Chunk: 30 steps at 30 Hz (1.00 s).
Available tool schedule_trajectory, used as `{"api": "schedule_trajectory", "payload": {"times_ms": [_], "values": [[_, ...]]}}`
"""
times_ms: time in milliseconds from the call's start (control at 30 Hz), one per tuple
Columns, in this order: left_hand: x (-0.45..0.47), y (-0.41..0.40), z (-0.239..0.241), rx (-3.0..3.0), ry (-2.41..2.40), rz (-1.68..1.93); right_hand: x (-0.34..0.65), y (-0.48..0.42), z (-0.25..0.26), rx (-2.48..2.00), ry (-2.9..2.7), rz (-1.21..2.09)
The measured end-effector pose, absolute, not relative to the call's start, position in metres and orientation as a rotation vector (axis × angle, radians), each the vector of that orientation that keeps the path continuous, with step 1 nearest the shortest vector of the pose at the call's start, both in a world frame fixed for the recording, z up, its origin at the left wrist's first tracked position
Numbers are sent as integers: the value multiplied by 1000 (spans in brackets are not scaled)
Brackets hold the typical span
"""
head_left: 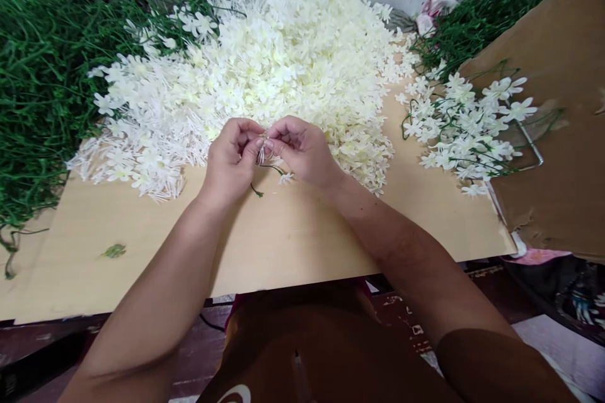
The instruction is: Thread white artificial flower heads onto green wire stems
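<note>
My left hand point(236, 154) and my right hand point(300, 148) meet over the table, fingertips pinched close together. Between them are thin white stems point(261, 155) of artificial flowers, gripped from both sides. A green plastic stem point(271, 167) trails below the fingers, with a small white flower point(286, 177) on it beside my right hand. Just beyond both hands rises a large heap of white artificial flowers point(302, 44) with pale yellow centres. Which fingers hold which stem is partly hidden.
Green plastic stems point(42, 75) are piled at the left, and another green pile point(491, 12) lies at the back right. Assembled white flower sprays point(466, 129) rest at the right against a cardboard box point(558, 107). The wooden tabletop point(293, 239) ends near my body.
</note>
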State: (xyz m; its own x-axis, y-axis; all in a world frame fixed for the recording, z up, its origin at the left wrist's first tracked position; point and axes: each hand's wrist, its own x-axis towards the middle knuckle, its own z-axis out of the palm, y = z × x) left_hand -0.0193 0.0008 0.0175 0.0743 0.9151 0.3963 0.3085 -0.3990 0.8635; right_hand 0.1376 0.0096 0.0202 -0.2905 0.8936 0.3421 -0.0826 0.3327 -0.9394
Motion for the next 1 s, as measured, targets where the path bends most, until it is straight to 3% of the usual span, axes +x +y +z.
{"api": "schedule_trajectory", "payload": {"times_ms": [433, 700, 1000], "values": [[-20, 5, 17, 1600, 1098, 1204, 143, 21, 13, -833, -1407, 1138], [-53, 19, 15, 1878, 1662, 1452, 154, 25, 21, -964, -1234, 1143], [-16, 3, 12, 1674, 1251, 1241, 147, 20, 18, -870, -1385, 1091]]}}
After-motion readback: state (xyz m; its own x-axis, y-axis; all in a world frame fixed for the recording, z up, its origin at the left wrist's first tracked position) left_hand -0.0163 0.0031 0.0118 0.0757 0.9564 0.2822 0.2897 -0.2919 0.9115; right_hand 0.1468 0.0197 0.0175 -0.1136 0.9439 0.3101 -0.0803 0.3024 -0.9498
